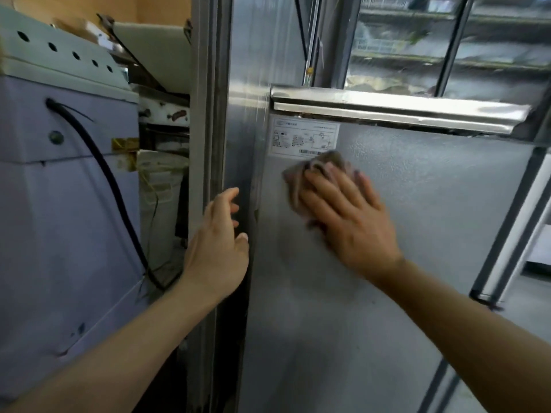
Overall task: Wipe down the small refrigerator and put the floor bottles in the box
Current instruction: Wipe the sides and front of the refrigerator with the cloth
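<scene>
The grey refrigerator panel fills the middle and right of the head view, with a white label near its top left. My right hand presses a greyish-brown cloth flat against the panel just below the label, fingers straight and spread. My left hand hovers at the panel's left metal edge, fingers loosely curved, holding nothing. No bottles or box are in view.
A shiny metal handle bar runs above the panel. To the left stands a pale lilac appliance with a black cable. Glass-fronted shelves sit above. A metal frame leg stands at the right.
</scene>
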A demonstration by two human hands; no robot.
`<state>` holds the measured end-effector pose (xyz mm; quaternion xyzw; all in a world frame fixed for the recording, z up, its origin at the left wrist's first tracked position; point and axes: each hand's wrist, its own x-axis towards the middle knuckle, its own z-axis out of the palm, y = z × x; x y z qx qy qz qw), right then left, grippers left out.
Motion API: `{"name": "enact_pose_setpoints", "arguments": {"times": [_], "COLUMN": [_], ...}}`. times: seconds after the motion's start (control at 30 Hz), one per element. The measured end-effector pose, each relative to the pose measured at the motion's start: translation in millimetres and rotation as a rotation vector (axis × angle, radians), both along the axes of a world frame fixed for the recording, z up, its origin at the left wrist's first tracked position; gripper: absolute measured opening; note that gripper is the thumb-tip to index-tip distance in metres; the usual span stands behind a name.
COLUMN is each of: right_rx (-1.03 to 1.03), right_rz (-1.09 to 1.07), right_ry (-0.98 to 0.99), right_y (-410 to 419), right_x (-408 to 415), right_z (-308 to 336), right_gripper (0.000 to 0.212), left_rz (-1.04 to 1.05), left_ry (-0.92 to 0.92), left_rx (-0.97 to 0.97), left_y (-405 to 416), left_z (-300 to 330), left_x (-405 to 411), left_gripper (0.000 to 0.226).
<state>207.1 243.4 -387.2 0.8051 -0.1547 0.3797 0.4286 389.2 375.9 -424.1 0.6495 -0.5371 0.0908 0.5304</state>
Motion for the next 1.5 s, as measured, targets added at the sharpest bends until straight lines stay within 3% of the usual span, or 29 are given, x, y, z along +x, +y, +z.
{"name": "enact_pose_setpoints", "arguments": {"times": [0.07, 0.17, 0.37, 0.47, 0.53, 0.67, 0.77, 0.83, 0.93, 1.03, 1.27, 1.37, 1.5], "right_rx": [0.016, 0.019, 0.034, -0.004, -0.029, -0.094, -0.027, 0.058, 0.064, 0.008, -0.003, 0.083, 0.152], "right_rz": [0.026, 0.081, -0.001, -0.026, -0.03, -0.07, -0.06, -0.064, -0.149, -0.203, -0.296, -0.318, -0.367], "right_ry": [-0.138, -0.231, 0.169, 0.294, 0.235, -0.082, -0.247, -0.236, 0.023, 0.155, -0.385, -0.423, -0.254], "right_y": [-4, -8, -10, -10, -11, -27, -30, -24, -17, -19, -35, -30, -15], "right_x": [-10, -10, -37, -52, -61, -79, -76, -76, -102, -126, -144, -143, -164], "right_z": [20, 1, -108, -108, -81, -13, -20, -63, -126, -124, -26, -49, -113], "right_gripper": [0.05, 0.05, 0.056, 0.059, 0.055, 0.054, 0.061, 0.061, 0.061, 0.069, 0.058, 0.061, 0.061], "left_rz": [0.045, 0.089, 0.2, 0.235, 0.238, 0.229, 0.241, 0.245, 0.239, 0.241, 0.263, 0.26, 0.266], "left_ry": [0.018, 0.087, 0.067, 0.075, 0.076, 0.097, 0.119, 0.118, 0.106, 0.102, 0.11, 0.12, 0.103], "left_rx": [0.036, 0.092, 0.167, 0.201, 0.205, 0.193, 0.19, 0.18, 0.178, 0.182, 0.159, 0.148, 0.128], "left_y": [-14, -32, -45, -46, -46, -48, -51, -52, -50, -49, -50, -52, -53], "left_z": [-2, -9, -30, -30, -30, -31, -33, -35, -34, -33, -37, -37, -36], "left_x": [-8, -19, -38, -37, -37, -36, -35, -35, -37, -38, -42, -42, -41], "left_gripper": [0.073, 0.072, 0.051, 0.049, 0.048, 0.047, 0.047, 0.047, 0.049, 0.05, 0.05, 0.05, 0.048]}}
